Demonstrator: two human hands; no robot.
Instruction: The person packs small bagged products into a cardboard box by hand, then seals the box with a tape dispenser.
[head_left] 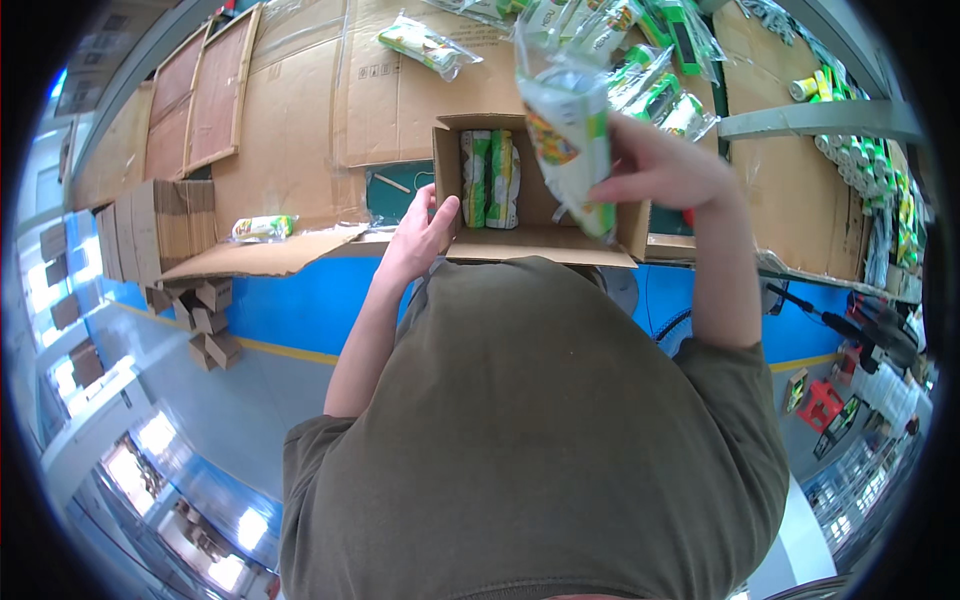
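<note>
An open cardboard box [545,243] stands right in front of me, with two green-and-white wrapped packages [489,180] lying side by side in its left part. At the box's left wall, my left hand [422,232] holds the edge, its thumb toward the inside. My right hand [665,165] grips a clear plastic-wrapped package [568,140], white and green with a colourful print. That package hangs tilted over the right part of the box, hiding some of the inside, and is partly blurred.
Many similar packages [650,85] lie beyond my right hand. Single packages lie at the far middle [428,45] and left [263,228]. Folded cardboard [160,230] stands at the left. Green-and-white rolls [865,165] are stacked far right, behind a grey metal bar [810,119].
</note>
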